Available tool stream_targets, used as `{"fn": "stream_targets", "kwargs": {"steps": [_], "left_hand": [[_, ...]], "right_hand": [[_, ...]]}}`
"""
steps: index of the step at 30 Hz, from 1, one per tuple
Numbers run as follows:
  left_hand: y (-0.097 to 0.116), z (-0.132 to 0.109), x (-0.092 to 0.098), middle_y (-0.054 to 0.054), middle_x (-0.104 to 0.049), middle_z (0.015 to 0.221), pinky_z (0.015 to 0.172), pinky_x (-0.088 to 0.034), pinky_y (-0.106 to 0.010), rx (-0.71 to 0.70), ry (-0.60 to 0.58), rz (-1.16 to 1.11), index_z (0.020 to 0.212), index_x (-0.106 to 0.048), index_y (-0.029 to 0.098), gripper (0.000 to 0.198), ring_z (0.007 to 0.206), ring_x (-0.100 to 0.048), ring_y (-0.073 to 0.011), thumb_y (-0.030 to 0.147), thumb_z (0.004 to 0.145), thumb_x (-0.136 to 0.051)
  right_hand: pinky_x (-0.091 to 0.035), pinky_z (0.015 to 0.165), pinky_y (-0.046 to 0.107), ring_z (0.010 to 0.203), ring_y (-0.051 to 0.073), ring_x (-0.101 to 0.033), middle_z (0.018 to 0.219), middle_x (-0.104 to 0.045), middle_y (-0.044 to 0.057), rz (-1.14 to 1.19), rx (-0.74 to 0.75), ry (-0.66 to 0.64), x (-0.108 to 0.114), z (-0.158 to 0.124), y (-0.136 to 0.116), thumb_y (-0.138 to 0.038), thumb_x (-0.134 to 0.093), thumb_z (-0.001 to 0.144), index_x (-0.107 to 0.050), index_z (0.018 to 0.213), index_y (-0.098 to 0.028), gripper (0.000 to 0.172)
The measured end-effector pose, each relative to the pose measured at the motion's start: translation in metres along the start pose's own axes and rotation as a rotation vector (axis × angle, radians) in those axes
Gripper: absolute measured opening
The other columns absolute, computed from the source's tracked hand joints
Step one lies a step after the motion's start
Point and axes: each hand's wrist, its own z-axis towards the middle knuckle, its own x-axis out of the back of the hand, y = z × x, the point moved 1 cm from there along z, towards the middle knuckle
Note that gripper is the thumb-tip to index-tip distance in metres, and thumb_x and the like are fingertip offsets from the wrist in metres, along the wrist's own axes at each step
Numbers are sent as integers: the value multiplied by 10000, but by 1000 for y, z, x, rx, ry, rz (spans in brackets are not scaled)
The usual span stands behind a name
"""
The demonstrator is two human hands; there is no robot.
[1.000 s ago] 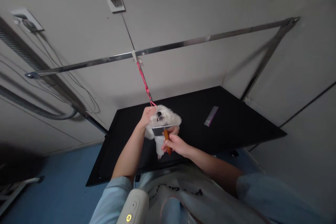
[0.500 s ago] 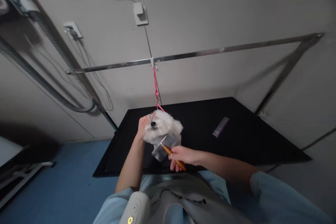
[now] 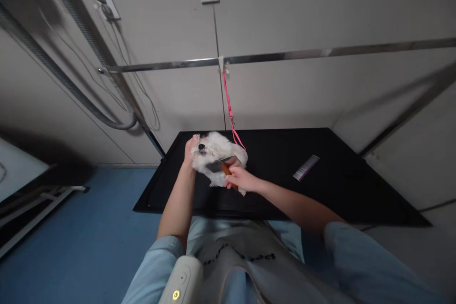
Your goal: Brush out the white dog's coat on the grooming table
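A small white fluffy dog (image 3: 216,143) is on the black grooming table (image 3: 270,164), its dark nose turned toward me and to the left. My left hand (image 3: 189,148) is closed on the side of its head, with the fingers partly hidden by fur. In my right hand (image 3: 244,179) is the wooden handle of a slicker brush (image 3: 226,169). The brush head lies against the fur of the dog's chest, below its chin. A pink leash (image 3: 228,97) runs down behind the dog to its neck or back; where it meets the body is partly hidden.
A metal comb with a purple spine (image 3: 306,168) lies on the table to the right. A steel bar (image 3: 278,57) crosses above, with the leash hung from it. At left are a grey ribbed hose (image 3: 73,90), cords and a wall socket (image 3: 106,4).
The view has shifted. The dog's body now stretches to the right of its head, and a foreleg shows. My right hand and the brush have moved up, closer in under the chin.
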Motion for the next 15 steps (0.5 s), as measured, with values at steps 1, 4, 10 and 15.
{"fn": "stream_targets", "kwargs": {"steps": [1, 4, 10, 15], "left_hand": [[0, 3, -1, -8, -618, 593, 546, -474, -249, 12, -3, -20, 610, -477, 184, 482, 556, -590, -145, 605, 640, -710], [-1, 8, -5, -2, -611, 590, 535, -467, -245, 28, -54, -62, 609, -467, 185, 460, 520, -562, -126, 566, 660, -719], [-7, 17, -12, -1, -591, 567, 542, -472, -266, 35, -91, -116, 629, -477, 187, 425, 503, -555, -133, 540, 692, -705], [-13, 25, -8, 18, -575, 571, 574, -479, -265, 14, -61, -134, 646, -468, 196, 402, 528, -552, -129, 527, 728, -682]], "right_hand": [[-438, 482, 147, 569, 75, -625, 743, -687, 18, -21, -63, 5, 2, 3, 3, -238, -544, 911, -489, 848, -155, 118], [-435, 445, 158, 508, 87, -613, 673, -671, 3, -50, -370, -125, 3, 0, 22, -245, -481, 942, -476, 864, -159, 116], [-459, 478, 146, 573, 83, -639, 772, -703, 17, 69, -136, -3, 12, -4, 19, -289, -549, 916, -486, 884, -170, 138], [-431, 421, 146, 516, 87, -625, 709, -688, 9, -9, -398, -78, 15, -10, 30, -262, -489, 941, -477, 875, -167, 116]]}}
